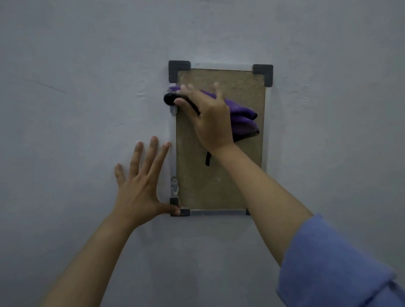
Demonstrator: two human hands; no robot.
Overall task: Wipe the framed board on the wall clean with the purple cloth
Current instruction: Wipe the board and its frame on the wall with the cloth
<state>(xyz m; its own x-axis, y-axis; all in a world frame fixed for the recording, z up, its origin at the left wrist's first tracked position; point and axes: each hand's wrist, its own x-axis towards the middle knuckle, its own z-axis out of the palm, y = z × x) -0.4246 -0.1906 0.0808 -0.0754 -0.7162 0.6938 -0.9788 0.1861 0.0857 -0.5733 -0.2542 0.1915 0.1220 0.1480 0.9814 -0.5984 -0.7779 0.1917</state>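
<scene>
A pale grey wall (68, 67) fills the view, and the framed board (225, 175), brown-faced with dark corner caps, hangs on it at centre. Your right hand (212, 121) lies flat with fingers spread, pressing the purple cloth (242, 116) against the board's upper part; a black strip (182, 100) crosses under its fingers. Your left hand (140, 182) rests open on the wall just left of the frame, thumb touching the lower left corner cap (180, 212). A blue sleeve (338, 263) covers your right upper arm.
</scene>
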